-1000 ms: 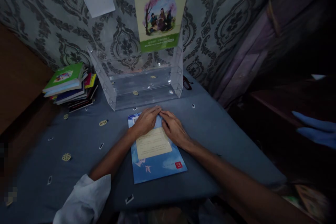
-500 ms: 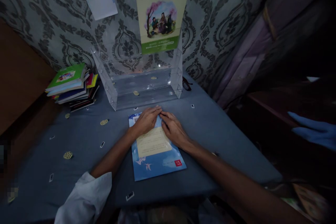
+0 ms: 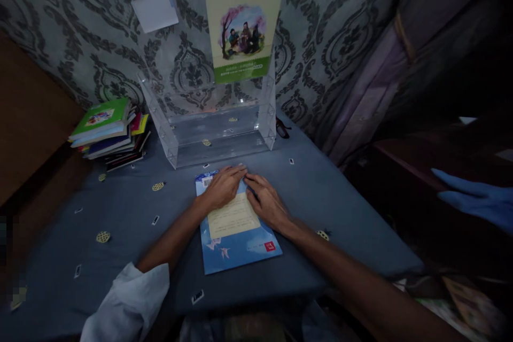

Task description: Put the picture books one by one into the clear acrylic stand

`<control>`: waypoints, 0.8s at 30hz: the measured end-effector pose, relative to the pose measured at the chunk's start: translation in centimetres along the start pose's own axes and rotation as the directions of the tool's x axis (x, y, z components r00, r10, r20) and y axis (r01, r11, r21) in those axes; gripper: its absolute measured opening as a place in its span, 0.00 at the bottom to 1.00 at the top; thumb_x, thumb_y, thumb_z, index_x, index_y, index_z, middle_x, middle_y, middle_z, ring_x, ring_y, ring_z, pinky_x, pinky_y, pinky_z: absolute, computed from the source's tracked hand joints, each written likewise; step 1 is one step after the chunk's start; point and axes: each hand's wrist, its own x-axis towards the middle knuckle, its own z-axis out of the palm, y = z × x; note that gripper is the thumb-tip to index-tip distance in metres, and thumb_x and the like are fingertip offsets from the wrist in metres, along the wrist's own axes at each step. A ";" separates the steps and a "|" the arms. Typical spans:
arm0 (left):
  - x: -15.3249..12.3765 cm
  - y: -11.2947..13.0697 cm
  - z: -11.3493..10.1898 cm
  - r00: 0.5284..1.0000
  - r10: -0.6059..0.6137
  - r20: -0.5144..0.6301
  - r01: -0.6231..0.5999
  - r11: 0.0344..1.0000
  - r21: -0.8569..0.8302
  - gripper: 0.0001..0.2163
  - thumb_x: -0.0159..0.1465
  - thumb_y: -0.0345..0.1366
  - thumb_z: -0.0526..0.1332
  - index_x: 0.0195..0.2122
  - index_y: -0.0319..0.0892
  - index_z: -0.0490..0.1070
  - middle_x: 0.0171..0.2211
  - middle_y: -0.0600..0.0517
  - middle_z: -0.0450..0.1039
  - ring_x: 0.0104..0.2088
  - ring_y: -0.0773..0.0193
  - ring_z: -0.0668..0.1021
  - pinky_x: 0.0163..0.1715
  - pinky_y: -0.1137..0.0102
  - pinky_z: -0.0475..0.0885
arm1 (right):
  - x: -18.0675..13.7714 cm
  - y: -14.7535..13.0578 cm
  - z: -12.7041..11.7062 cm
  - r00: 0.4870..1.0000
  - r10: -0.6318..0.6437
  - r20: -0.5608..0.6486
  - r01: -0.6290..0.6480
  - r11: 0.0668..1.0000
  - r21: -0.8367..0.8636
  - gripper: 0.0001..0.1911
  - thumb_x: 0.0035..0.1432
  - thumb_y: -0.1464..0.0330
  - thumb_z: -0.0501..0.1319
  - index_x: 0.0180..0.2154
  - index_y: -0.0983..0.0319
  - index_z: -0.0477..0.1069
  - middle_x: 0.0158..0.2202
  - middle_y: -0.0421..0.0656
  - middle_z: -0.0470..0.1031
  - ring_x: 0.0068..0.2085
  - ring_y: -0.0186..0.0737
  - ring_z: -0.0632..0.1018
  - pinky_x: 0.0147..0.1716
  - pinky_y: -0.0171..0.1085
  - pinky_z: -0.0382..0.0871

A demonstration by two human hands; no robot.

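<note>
A blue book [image 3: 240, 262] with a cream text panel lies flat on the cloth, barcode at its far left corner. My left hand [image 3: 225, 188] rests palm down across its far part, fingers stretched to the right. From the right, my right hand [image 3: 266, 197] lies on the far right part, fingers extended and the tips close to those of my left hand. Neither hand grips anything. The book's far edge is partly hidden under the hands. Just beyond stands a clear acrylic rack [image 3: 220, 157], with a green and cream book [image 3: 244, 26] upright at its top right.
A stack of books [image 3: 108, 131] sits at the back left. Dark glasses [image 3: 282, 129] lie right of the rack. A white card [image 3: 155, 12] is in front of the patterned wall. The blue-grey cloth [image 3: 344, 203] ends at the right table edge, beyond which a blue glove [image 3: 476, 195] shows.
The view has shifted very slightly. Both hands stay on the book in almost the same pose.
</note>
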 end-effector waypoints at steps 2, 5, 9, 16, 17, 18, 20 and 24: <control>-0.2 0.2 0.0 1.000 0.007 0.001 -0.007 1.000 0.014 0.21 0.69 0.27 0.49 0.62 0.40 0.66 0.64 0.44 0.69 0.65 0.60 0.69 0.66 0.58 0.64 | -0.2 -0.1 0.0 1.000 -0.004 -0.004 0.004 1.000 0.002 0.21 0.66 0.71 0.51 0.55 0.66 0.73 0.55 0.56 0.74 0.57 0.53 0.74 0.60 0.56 0.69; -0.4 0.6 -0.1 1.000 0.019 0.013 -0.020 0.999 0.036 0.22 0.68 0.25 0.49 0.62 0.39 0.66 0.64 0.43 0.68 0.65 0.59 0.69 0.66 0.58 0.64 | -0.6 -0.3 -0.2 1.000 0.004 -0.011 -0.003 1.000 0.011 0.20 0.67 0.70 0.51 0.55 0.66 0.74 0.55 0.56 0.74 0.57 0.53 0.74 0.59 0.55 0.70; -0.7 1.1 -0.2 0.999 0.028 0.027 -0.029 0.998 0.051 0.21 0.69 0.26 0.49 0.62 0.37 0.66 0.64 0.42 0.68 0.65 0.59 0.69 0.66 0.57 0.64 | -1.2 -0.5 -0.5 1.000 -0.002 -0.012 0.003 1.000 0.014 0.20 0.66 0.70 0.52 0.55 0.66 0.73 0.56 0.56 0.74 0.58 0.54 0.74 0.60 0.56 0.70; -1.3 2.1 -0.5 0.997 0.059 0.050 -0.061 0.997 0.045 0.23 0.68 0.24 0.49 0.63 0.38 0.64 0.64 0.42 0.68 0.66 0.58 0.69 0.66 0.56 0.64 | -2.4 -1.4 -1.3 1.000 0.000 -0.004 0.000 1.000 0.025 0.21 0.66 0.70 0.52 0.57 0.66 0.73 0.55 0.56 0.75 0.58 0.52 0.75 0.59 0.52 0.71; -1.4 2.3 -0.5 0.997 0.062 0.053 -0.065 0.997 0.045 0.23 0.67 0.24 0.49 0.63 0.38 0.64 0.64 0.42 0.67 0.66 0.59 0.68 0.66 0.56 0.64 | -2.6 -1.6 -1.5 1.000 0.005 -0.002 -0.005 1.000 0.028 0.21 0.67 0.70 0.52 0.57 0.66 0.73 0.55 0.56 0.75 0.58 0.52 0.75 0.59 0.52 0.71; -1.6 2.5 -0.6 0.996 0.064 0.057 -0.067 0.997 0.044 0.23 0.68 0.24 0.49 0.63 0.39 0.64 0.64 0.43 0.67 0.66 0.59 0.68 0.66 0.56 0.64 | -2.8 -1.8 -1.6 1.000 0.011 0.001 -0.011 0.999 0.031 0.21 0.67 0.69 0.52 0.57 0.66 0.72 0.55 0.55 0.75 0.58 0.52 0.75 0.59 0.53 0.71; -1.8 2.9 -0.7 0.995 0.069 0.065 -0.072 0.997 0.042 0.22 0.69 0.25 0.49 0.63 0.39 0.64 0.65 0.43 0.67 0.66 0.59 0.68 0.66 0.57 0.63 | -3.3 -2.1 -2.0 1.000 0.018 0.009 -0.018 0.999 0.036 0.21 0.68 0.69 0.52 0.58 0.64 0.72 0.55 0.54 0.75 0.58 0.52 0.75 0.59 0.54 0.72; -2.3 3.9 -0.7 0.993 0.084 0.081 -0.088 0.995 0.049 0.22 0.69 0.25 0.48 0.63 0.37 0.64 0.64 0.42 0.67 0.66 0.60 0.68 0.67 0.57 0.63 | -4.5 -2.6 -2.5 1.000 0.017 0.023 -0.018 0.999 0.042 0.21 0.68 0.68 0.52 0.59 0.63 0.71 0.56 0.53 0.75 0.58 0.51 0.75 0.59 0.53 0.72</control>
